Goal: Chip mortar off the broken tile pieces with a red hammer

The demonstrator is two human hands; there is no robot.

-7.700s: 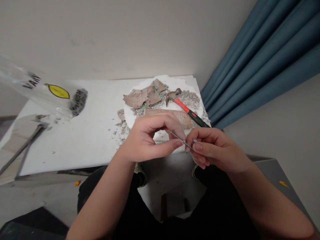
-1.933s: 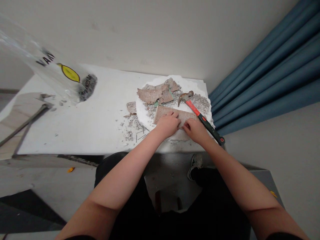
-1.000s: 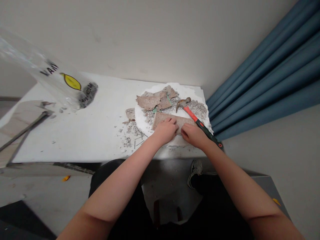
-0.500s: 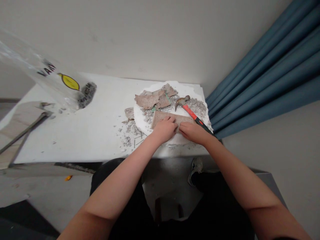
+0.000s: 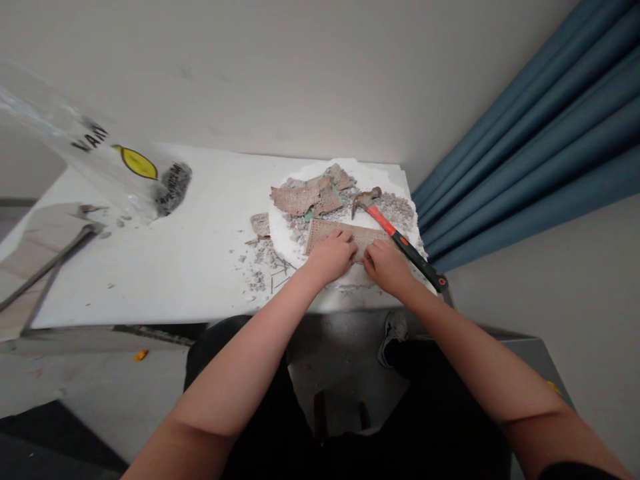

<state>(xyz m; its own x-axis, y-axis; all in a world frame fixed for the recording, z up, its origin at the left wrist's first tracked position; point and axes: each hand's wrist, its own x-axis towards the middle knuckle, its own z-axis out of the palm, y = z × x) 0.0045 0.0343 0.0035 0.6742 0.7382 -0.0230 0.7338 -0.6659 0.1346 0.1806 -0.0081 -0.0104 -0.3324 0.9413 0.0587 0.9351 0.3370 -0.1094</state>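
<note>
A flat brown sheet [image 5: 320,231], pitted with rows of small holes, lies on a white, ragged-edged slab [image 5: 281,241]. My left hand [image 5: 334,255] has its fingers curled over the middle of the sheet at the near edge. Just to its right, my right hand [image 5: 387,263] is closed on the same edge, its fingertips partly hidden. Behind the sheet are torn, bent pieces of similar brown sheet [image 5: 300,199] with bits of green. A claw hammer [image 5: 384,223] with a red and black handle rests beyond my right hand, its handle end pointing toward me.
Grey crumbs [image 5: 400,212] and thin nail-like sticks [image 5: 280,279] are scattered about the slab. At the left on the white table [image 5: 210,233] stand a clear plastic bag [image 5: 135,167] and another long-handled tool [image 5: 55,263]. A blue curtain [image 5: 525,147] hangs at the right.
My right hand has shifted a little to the right along the sheet's edge. The hammer's handle end, earlier hidden behind my right wrist, now shows. My left hand stays nearly in place.
</note>
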